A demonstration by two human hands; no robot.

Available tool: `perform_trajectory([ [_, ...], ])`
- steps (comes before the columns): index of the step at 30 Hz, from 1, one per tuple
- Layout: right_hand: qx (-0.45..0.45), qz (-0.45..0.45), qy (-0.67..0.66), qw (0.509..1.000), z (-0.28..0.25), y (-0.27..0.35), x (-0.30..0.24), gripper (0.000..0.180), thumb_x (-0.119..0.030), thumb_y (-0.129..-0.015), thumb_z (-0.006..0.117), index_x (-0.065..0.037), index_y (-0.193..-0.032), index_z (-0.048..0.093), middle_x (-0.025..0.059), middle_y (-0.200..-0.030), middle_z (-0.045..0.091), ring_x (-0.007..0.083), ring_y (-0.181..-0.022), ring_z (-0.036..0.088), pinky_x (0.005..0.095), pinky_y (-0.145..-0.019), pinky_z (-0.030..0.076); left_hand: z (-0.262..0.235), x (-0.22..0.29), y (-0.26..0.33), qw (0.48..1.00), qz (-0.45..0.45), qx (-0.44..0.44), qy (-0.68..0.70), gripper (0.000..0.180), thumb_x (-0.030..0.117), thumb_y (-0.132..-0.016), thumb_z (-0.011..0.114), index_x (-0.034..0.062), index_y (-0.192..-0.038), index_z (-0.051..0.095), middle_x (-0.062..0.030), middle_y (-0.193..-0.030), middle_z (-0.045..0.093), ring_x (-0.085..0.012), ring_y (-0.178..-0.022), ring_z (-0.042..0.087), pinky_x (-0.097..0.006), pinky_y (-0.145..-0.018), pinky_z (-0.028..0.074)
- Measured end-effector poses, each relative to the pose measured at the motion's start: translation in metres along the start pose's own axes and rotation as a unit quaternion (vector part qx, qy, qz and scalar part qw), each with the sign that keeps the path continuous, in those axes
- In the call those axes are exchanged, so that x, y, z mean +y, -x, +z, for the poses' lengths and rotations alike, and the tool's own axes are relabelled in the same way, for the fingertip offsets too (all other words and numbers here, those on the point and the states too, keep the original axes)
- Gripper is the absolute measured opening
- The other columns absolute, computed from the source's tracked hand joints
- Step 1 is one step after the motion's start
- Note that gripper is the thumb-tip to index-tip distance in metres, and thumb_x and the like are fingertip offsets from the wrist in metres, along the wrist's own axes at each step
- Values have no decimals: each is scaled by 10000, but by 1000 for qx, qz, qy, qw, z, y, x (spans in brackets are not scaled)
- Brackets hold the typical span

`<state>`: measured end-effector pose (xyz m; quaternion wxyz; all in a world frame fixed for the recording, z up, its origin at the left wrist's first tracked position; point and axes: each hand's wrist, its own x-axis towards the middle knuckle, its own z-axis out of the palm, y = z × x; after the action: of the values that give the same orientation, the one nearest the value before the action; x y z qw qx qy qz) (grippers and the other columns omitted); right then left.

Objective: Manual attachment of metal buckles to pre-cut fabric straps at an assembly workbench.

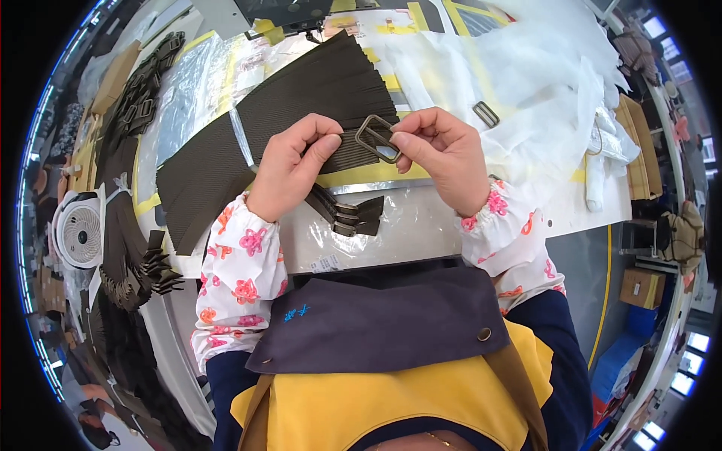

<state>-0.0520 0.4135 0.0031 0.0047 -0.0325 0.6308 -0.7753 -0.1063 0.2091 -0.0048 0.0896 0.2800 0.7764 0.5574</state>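
Note:
A dark rectangular slide buckle (377,138) with a centre bar is pinched between the thumb and fingers of my right hand (445,154). It is tilted above a stack of dark brown webbing straps (301,90). My left hand (297,161) is closed in a pinch just left of the buckle, on what appears to be the end of a dark webbing strap; the stack behind makes its outline hard to see. Below the hands, near the table's front edge, several straps with buckles on them (346,218) lie together. A loose slide buckle (486,114) rests on white sheeting right of my right hand.
A pale band (241,137) crosses the strap stack. White plastic sheeting (526,98) spreads over the table's right side, and dark machine equipment (282,11) stands at the back. More buckled straps (143,105) hang at left, beside a white fan (80,234). A cardboard box (643,288) sits lower right.

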Motion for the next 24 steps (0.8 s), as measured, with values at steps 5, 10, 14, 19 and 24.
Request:
perform_trajectory([
  [5, -16, 80, -107, 991, 15, -1, 21, 149, -20, -830, 542, 7, -950, 458, 66, -792, 564, 121, -585, 563, 228, -552, 466, 5, -3, 0, 1000, 29, 9, 5, 85, 70, -853, 528, 4, -905, 544, -35, -745, 563, -75, -688, 510, -216, -629, 419],
  [10, -5, 99, -85, 991, 21, -3, 19, 182, -11, -823, 533, 10, -984, 451, 69, -787, 565, 116, -548, 543, 231, -505, 450, 13, 0, 2, 989, 95, 62, -99, 66, 42, -816, 548, 18, -876, 559, -110, -729, 577, -204, -634, 571, -264, -594, 441],
  [14, 13, 98, -64, 993, 22, -1, 16, 178, -24, -820, 547, 15, -973, 465, 60, -756, 562, 98, -524, 520, 212, -481, 431, 14, 1, 1, 982, 125, 90, -114, 56, 29, -811, 546, 25, -865, 560, -115, -705, 564, -241, -607, 559, -283, -565, 435],
  [19, 19, 77, -15, 997, 27, -3, 27, 166, -31, -821, 553, 16, -962, 480, 51, -737, 562, 84, -521, 513, 195, -465, 417, 14, -2, 3, 981, 133, 89, -109, 48, 29, -822, 531, 29, -863, 556, -111, -716, 564, -240, -605, 555, -278, -564, 433],
  [24, -29, 89, 69, 993, 31, -10, 31, 137, -13, -825, 526, -4, -960, 499, 42, -719, 565, 77, -541, 541, 198, -457, 434, 8, 1, 7, 992, 111, 53, -29, 89, 116, -789, 595, 50, -845, 575, -78, -754, 566, -244, -655, 549, -309, -608, 442],
])
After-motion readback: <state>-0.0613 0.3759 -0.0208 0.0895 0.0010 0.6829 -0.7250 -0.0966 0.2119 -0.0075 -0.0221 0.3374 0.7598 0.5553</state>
